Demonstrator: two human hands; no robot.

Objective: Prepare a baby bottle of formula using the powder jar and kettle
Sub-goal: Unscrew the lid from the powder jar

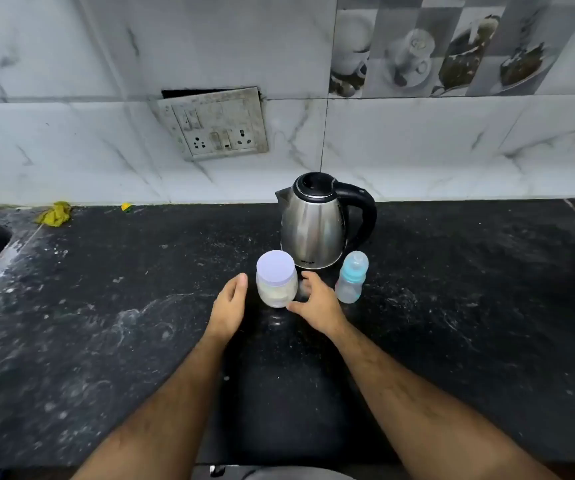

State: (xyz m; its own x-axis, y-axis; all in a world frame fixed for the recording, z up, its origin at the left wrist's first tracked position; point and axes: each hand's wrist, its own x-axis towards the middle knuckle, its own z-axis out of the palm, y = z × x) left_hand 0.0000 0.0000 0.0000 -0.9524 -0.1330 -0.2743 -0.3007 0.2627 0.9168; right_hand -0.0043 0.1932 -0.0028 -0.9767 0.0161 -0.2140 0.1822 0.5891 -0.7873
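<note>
text: one small dark brand mark low on the front of the stainless-steel electric kettle with black handle and lid (313, 225), too blurred to read | clear plastic powder jar with pale lilac lid (276, 278), left-front of kettle: no label legible | translucent baby bottle with blue collar (351, 278), right-front of kettle: no markings legible

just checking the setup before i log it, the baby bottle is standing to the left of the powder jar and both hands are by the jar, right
Not quite. In the head view the baby bottle stands to the right of the powder jar, in front of the kettle. The rest holds: left hand and right hand are on either side of the jar.
</note>
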